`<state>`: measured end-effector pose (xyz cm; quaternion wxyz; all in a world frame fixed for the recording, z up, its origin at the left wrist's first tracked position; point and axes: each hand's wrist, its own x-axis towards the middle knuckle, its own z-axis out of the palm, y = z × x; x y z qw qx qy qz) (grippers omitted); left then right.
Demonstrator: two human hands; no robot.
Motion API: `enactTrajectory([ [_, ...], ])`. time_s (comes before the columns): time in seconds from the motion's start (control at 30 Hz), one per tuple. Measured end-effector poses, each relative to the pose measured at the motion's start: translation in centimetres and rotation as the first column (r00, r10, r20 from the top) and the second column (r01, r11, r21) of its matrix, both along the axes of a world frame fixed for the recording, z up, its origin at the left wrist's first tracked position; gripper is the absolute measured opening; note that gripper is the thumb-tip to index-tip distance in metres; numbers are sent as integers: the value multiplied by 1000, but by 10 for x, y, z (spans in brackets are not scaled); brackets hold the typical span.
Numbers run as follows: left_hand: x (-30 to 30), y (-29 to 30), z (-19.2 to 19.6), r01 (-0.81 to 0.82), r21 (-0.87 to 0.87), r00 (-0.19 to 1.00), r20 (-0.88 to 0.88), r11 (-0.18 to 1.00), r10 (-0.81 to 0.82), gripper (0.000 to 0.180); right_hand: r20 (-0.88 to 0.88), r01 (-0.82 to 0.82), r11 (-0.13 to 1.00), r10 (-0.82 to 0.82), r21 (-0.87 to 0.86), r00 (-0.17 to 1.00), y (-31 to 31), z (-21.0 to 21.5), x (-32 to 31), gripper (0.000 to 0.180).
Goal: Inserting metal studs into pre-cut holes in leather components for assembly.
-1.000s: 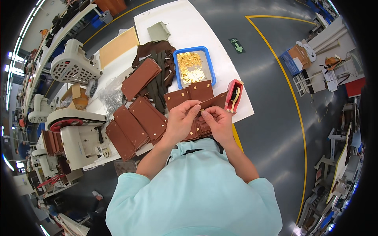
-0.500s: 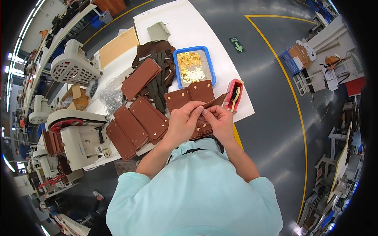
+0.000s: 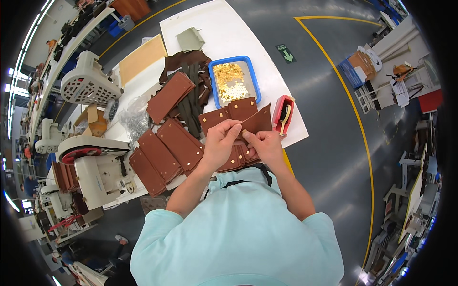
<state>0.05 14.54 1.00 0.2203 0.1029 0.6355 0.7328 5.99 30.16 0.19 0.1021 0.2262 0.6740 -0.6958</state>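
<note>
Wide downward head-worn fisheye view

pass: between tray (image 3: 256, 81) and tape dispenser (image 3: 281, 109) | block: held panel (image 3: 259, 121), brown stacks (image 3: 180, 142)

Two hands (image 3: 220, 147) (image 3: 270, 148), one held brown panel (image 3: 258, 121); one blue tray (image 3: 255, 82), one tape dispenser (image 3: 279, 110), one floor sign (image 3: 286, 54)

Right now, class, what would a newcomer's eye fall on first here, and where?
Probably the blue-rimmed tray of shiny gold pieces on the white table. Next, the red tape dispenser near the table's right edge. Nearer the wearer, the left hand and right hand hold a brown panel.
</note>
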Motion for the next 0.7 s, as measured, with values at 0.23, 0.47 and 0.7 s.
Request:
enactTrajectory([
  [0.23, -8, -9, 2, -39, -32, 989, 140, 999, 44, 17, -120, 494, 864, -482, 102, 868, 90, -89, 13, 38],
  [0.47, -8, -10, 1, -41, -33, 999, 0, 999, 41, 16, 88, 82, 770, -177, 632, 980, 120, -199, 30, 40],
  [0.7, -15, -4, 7, -62, -87, 995, 70, 994, 68, 10, 188, 404, 864, -469, 300, 863, 109, -190, 17, 29],
])
